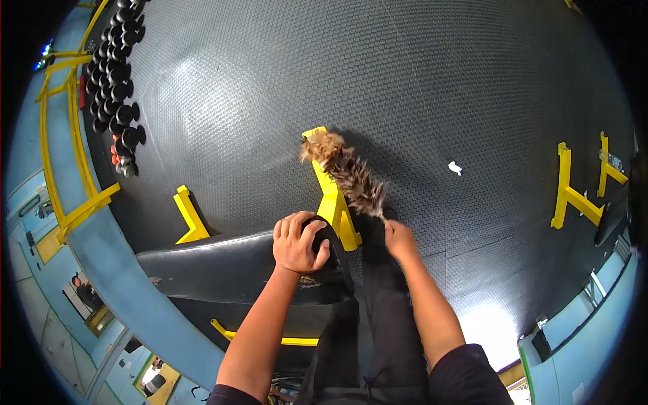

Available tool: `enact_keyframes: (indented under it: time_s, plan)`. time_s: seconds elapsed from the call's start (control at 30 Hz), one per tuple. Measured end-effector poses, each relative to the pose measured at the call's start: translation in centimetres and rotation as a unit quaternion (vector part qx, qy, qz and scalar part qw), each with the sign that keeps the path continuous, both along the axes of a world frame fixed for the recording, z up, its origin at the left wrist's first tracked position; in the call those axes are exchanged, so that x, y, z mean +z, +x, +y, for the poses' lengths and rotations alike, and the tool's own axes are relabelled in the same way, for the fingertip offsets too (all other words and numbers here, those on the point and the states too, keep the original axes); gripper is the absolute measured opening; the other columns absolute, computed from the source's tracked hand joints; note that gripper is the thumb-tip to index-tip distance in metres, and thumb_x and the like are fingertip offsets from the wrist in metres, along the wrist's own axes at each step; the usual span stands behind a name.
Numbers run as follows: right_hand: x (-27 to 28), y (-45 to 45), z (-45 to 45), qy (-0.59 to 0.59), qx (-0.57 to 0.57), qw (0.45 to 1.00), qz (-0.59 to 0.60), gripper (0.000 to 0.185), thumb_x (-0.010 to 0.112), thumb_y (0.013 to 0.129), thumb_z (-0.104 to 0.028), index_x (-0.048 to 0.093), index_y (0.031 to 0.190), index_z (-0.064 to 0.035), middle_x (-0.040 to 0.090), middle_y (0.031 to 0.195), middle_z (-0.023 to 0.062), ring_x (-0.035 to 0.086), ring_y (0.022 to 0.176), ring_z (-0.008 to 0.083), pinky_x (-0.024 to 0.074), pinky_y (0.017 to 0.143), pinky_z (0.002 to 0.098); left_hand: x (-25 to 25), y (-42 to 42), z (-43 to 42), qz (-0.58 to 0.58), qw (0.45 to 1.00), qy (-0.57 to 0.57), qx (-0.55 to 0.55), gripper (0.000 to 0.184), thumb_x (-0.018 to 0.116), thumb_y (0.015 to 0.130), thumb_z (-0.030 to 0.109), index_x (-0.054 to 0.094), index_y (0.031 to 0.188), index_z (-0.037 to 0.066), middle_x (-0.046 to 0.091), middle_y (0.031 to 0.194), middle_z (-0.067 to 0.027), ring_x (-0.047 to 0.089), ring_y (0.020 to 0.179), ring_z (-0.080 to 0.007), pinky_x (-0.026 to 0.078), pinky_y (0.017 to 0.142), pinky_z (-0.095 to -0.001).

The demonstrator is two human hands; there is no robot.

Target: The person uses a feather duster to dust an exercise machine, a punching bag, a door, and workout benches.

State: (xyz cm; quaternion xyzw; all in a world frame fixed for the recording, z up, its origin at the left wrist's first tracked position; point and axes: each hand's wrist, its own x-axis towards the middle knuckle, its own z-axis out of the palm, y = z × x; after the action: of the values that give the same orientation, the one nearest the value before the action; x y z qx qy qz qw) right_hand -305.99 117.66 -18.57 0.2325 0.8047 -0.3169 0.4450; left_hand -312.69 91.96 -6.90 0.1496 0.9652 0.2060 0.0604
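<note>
A brown feather duster (354, 177) is in my right hand (399, 239), whose fingers are wrapped round its handle. Its feathered head points up and left, over the yellow metal leg (331, 202) of a bench. My left hand (297, 241) lies with its fingers spread on the end of the long black padded bench (223, 264). Worn patches show on the pad's edge, beneath my left wrist and near the far left end.
Several dumbbells (116, 94) line the upper left by a yellow frame (81, 210). A white scrap (455, 168) lies on the black textured floor (439, 81). Yellow supports (563, 185) and a bottle (614, 161) are at right. Another yellow leg (191, 214) stands left.
</note>
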Motion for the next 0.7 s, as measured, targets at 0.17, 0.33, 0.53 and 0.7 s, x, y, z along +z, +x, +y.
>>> enact_keyframes:
  time_s: [0.17,0.33,0.53,0.7]
  plan:
    - [3.0,11.7,-0.8,-0.001,-0.063,0.998,-0.012,0.033,0.045,0.097,-0.03,0.066,0.11,-0.0087,0.066,0.107,0.0233,0.061,0.101,0.0445,0.0485,0.086,0.0504,0.2,0.0,0.1,0.015,1.0,0.011,-0.001,0.034,0.065,0.071,0.031,0.062,0.102,0.017,0.058,0.11,-0.0059,0.056,0.101,-0.027,0.04,0.088,-0.0405]
    - [6.3,18.7,-2.8,0.03,-0.117,0.99,-0.078,0.033,0.046,0.097,-0.029,0.066,0.111,-0.0063,0.065,0.112,0.0229,0.06,0.107,0.0422,0.0484,0.091,0.0481,0.5,0.5,0.2,0.016,0.999,0.04,-0.008,0.032,0.064,0.075,0.023,0.061,0.105,0.013,0.058,0.111,-0.0107,0.055,0.103,-0.0308,0.039,0.092,-0.0434]
    - [8.2,24.8,-7.4,0.095,-0.194,0.975,-0.045,0.03,0.051,0.093,-0.025,0.067,0.098,-0.0003,0.066,0.102,0.027,0.063,0.098,0.0435,0.0502,0.086,0.0497,-0.9,1.4,-0.2,0.076,0.997,0.017,-0.028,0.031,0.063,0.083,0.027,0.058,0.109,0.011,0.057,0.115,-0.012,0.053,0.109,-0.0328,0.039,0.095,-0.0453]
    - [10.8,30.4,-15.7,0.086,-0.296,0.946,-0.096,0.029,0.052,0.092,-0.022,0.067,0.103,-0.0008,0.067,0.106,0.0256,0.064,0.103,0.0414,0.0509,0.09,0.0488,1.1,5.3,-4.3,0.077,0.988,0.097,-0.094,0.05,0.067,0.087,0.021,0.047,0.131,0.008,0.041,0.135,-0.0246,0.038,0.128,-0.0419,0.032,0.108,-0.0491]
